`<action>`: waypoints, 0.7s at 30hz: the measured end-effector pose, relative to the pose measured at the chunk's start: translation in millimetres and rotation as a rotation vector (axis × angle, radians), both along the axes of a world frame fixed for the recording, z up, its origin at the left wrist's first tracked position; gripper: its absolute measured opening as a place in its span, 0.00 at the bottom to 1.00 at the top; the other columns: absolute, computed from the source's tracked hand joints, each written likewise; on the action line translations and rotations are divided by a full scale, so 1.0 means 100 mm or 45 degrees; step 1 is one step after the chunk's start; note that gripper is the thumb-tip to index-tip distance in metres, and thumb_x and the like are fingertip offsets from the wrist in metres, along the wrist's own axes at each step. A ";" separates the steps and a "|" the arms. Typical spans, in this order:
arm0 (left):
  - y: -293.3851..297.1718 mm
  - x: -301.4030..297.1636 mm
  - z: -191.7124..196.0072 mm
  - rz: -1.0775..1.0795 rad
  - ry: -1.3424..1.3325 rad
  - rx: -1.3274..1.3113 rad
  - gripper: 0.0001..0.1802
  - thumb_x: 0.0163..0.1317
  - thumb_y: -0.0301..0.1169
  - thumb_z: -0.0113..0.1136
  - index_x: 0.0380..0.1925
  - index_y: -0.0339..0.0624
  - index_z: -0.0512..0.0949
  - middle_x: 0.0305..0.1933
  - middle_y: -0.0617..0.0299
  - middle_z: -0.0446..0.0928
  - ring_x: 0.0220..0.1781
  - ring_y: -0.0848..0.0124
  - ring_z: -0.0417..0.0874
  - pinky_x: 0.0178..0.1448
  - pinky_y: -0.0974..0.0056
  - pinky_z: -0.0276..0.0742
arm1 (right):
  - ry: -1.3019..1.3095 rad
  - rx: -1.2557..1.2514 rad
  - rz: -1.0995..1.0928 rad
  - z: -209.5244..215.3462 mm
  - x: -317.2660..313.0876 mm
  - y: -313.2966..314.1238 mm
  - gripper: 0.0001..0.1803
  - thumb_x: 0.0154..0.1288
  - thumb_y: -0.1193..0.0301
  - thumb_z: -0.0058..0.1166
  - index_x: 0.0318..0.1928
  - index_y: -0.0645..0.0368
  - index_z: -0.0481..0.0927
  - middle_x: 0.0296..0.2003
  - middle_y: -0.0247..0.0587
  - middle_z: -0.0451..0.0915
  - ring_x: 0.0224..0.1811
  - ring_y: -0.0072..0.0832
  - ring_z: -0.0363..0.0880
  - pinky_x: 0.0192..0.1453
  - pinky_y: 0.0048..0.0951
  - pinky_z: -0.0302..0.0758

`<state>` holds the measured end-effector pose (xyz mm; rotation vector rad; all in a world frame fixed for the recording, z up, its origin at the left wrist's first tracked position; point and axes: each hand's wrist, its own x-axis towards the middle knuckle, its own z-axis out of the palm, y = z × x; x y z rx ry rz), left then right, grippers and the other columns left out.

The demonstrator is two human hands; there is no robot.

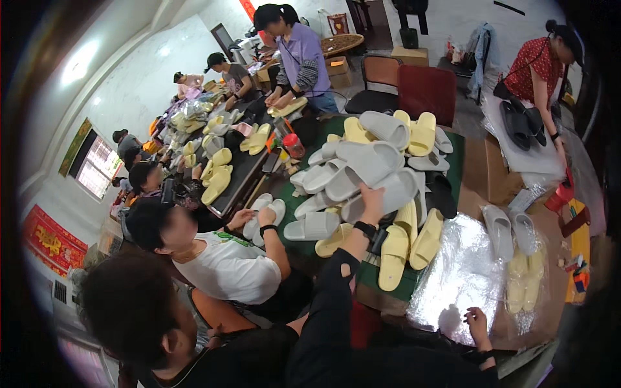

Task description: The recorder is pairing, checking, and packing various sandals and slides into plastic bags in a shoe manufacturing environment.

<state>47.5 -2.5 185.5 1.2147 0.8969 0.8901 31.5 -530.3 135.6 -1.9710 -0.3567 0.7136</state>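
Your left hand (372, 202) is in among the heap of slippers, its fingers at the edge of a grey slipper (400, 189) that lies just to its right. The fingers are bent against the grey, but you cannot tell from this view whether they have closed on it or only touch it. More grey slippers (369, 161) lie piled beyond your fingertips, away from you, and another grey slipper (312, 226) lies to the left of your wrist. Nearer to you, just right of your forearm, two yellow slippers (410, 249) lie side by side, and a black slipper (440, 194) sits farther right. The heap rests on the green-topped counter (457, 147).

Your right hand (477, 328) is well apart from the heap. It hangs over the near edge of the shiny plastic (456, 258), fingers loosely curled and spread, with nothing to be seen in it. Ahead of that hand and a little right lies a grey pair (498, 229), with a yellow pair in clear plastic (515, 281) on its near side. At your left, a co-worker in a white shirt (233, 268) has both hands at other grey slippers (264, 216).
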 end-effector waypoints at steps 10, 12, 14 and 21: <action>-2.03 0.11 0.32 -0.744 -0.776 -1.063 0.17 0.65 0.37 0.36 0.46 0.35 0.62 0.48 0.55 0.66 0.52 0.63 0.68 0.62 0.61 0.61 | -0.245 0.308 0.194 0.77 0.34 0.94 0.52 0.48 0.73 0.61 0.67 0.45 0.39 0.61 0.53 0.55 0.57 0.42 0.62 0.58 0.41 0.61; -2.24 0.08 -0.10 -1.595 -1.698 -1.084 0.14 0.65 0.38 0.36 0.36 0.38 0.65 0.39 0.58 0.68 0.47 0.65 0.69 0.61 0.63 0.61 | -0.163 0.484 0.115 0.79 0.20 1.11 0.53 0.49 0.75 0.60 0.67 0.45 0.36 0.61 0.55 0.54 0.57 0.40 0.63 0.57 0.39 0.62; -2.94 0.10 -0.01 -0.908 -0.892 -1.085 0.14 0.66 0.37 0.33 0.30 0.38 0.64 0.37 0.59 0.67 0.47 0.66 0.67 0.60 0.64 0.60 | 0.053 0.577 -0.164 0.83 0.23 0.91 0.46 0.55 0.79 0.50 0.67 0.46 0.37 0.58 0.56 0.56 0.54 0.39 0.63 0.55 0.32 0.63; -3.81 -0.28 0.03 -1.206 -0.386 -1.346 0.38 0.66 0.32 0.38 0.61 0.41 0.22 0.58 0.45 0.60 0.59 0.60 0.65 0.64 0.61 0.60 | -0.524 0.225 -0.380 -0.07 0.54 -0.21 0.37 0.53 0.86 0.44 0.65 0.56 0.51 0.58 0.52 0.62 0.57 0.37 0.64 0.59 0.30 0.61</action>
